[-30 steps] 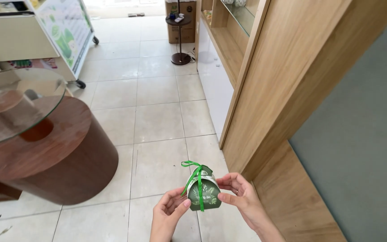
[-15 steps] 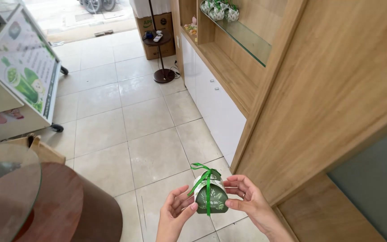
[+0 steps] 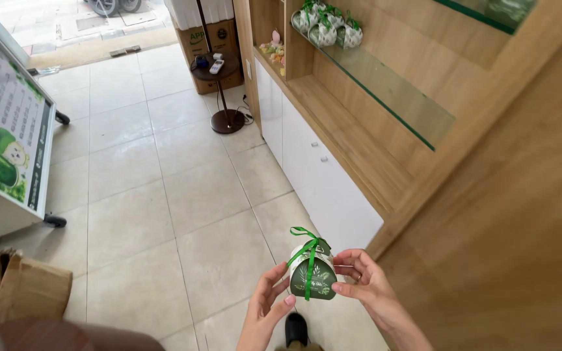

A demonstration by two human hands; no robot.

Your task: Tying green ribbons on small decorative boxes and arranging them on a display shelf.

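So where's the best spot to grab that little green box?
Probably by the two side walls of the box, from left and right, as the left hand and right hand do now. The ribbon bow on top looks easily crushed.

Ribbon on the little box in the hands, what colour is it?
Bright green ribbon, head view.

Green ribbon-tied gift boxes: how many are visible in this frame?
4. One gift box sits between the left hand and right hand; three boxes stand on the glass shelf. More may be hidden beyond the top edge.
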